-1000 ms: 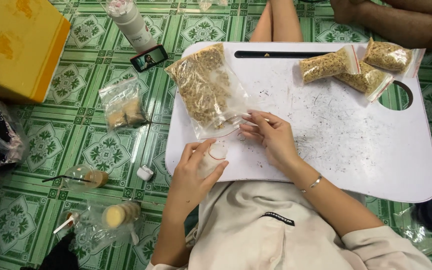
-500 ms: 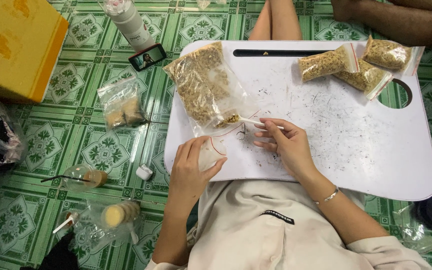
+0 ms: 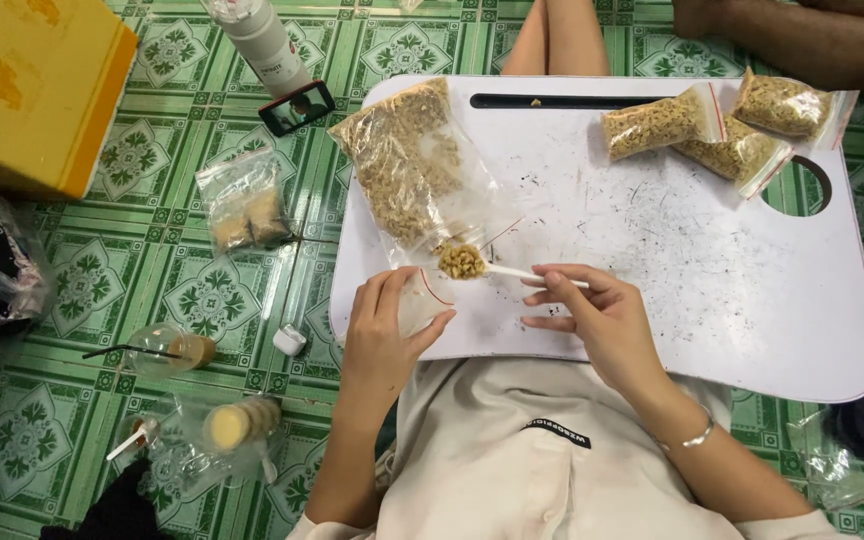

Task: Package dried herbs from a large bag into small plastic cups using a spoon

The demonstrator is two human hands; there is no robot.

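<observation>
A green patterned tile floor (image 3: pixel 102 290) is filling the room, and a white lap-tray surface (image 3: pixel 712 270), speckled with dark crumbs, is sitting across the person's legs. A yellow box (image 3: pixel 27 90) is lying at the top left corner, partly cut off by the frame. On the surface a large clear bag of tan grain (image 3: pixel 402 165) is lying open toward the person, and three small filled bags (image 3: pixel 717 125) are resting together near the oval hole at the far right edge. On the floor a white bottle (image 3: pixel 262 45) is standing beside a dark phone (image 3: pixel 296 107), with another clear bag (image 3: pixel 242 205) and two plastic cups (image 3: pixel 187 350) nearby (their contents are hard to make out). The left hand (image 3: pixel 382 335) is curling around a small clear bag (image 3: pixel 422 295) at the near edge of the surface, holding it. The right hand (image 3: pixel 592 320) is pinching the handle of a white spoon (image 3: pixel 512 270) between thumb and fingertips; the spoon's bowl, heaped with grain, is hovering just above the small bag's mouth. A bundle at the bottom right is cut off.
</observation>
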